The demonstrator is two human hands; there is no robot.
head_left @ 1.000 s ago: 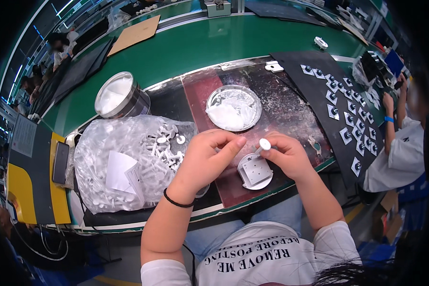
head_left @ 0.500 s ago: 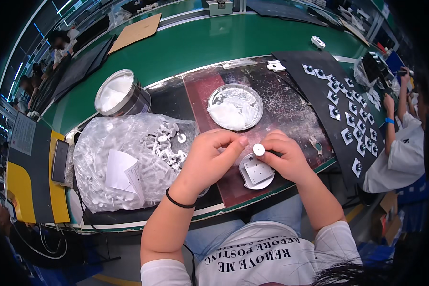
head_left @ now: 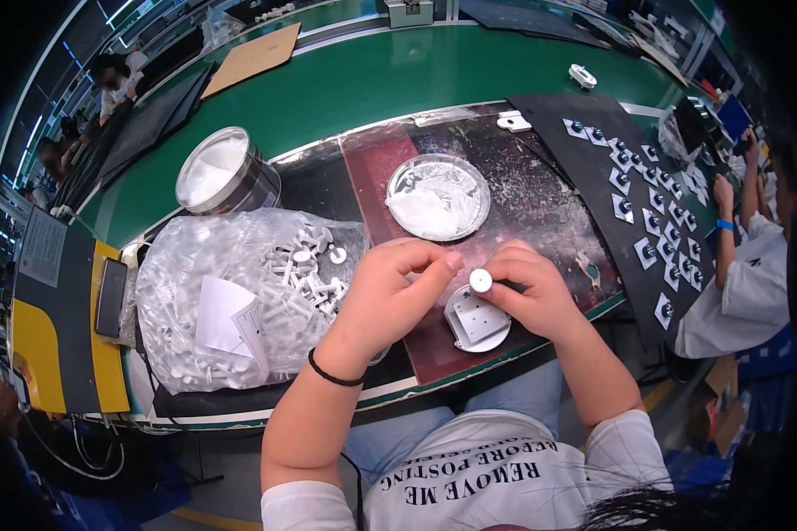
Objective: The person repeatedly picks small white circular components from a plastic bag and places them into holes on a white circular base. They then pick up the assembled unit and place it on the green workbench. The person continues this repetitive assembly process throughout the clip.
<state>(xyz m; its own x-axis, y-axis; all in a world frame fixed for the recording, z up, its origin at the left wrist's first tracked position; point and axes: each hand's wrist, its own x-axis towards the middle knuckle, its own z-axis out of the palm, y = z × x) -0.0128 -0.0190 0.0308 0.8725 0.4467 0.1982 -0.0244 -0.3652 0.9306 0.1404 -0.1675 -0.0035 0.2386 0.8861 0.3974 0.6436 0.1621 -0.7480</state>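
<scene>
My right hand [head_left: 536,288] pinches a white round-headed plastic pin [head_left: 481,280], its disc facing up. My left hand [head_left: 398,288] is closed at thumb and forefinger just left of the pin; whatever may be between those fingertips cannot be made out. Below the right hand, a white round housing [head_left: 478,320] with a raised square block lies on the table near its front edge. A clear plastic bag [head_left: 186,301] left of my left hand holds many similar white pins [head_left: 310,274]. Beyond both hands sits a shallow round dish [head_left: 438,196] with white, paste-like material and clear film.
A metal tin [head_left: 230,173] stands behind the bag. On the right, a black board [head_left: 593,168] carries rows of small white plates with dark parts. A green conveyor belt [head_left: 372,80] runs along the back, bearing a white part [head_left: 582,76]. A co-worker [head_left: 744,292] sits at right.
The white part on the green belt has shifted slightly left. Both my hands stay nearly in place, with the pin still in the right one.
</scene>
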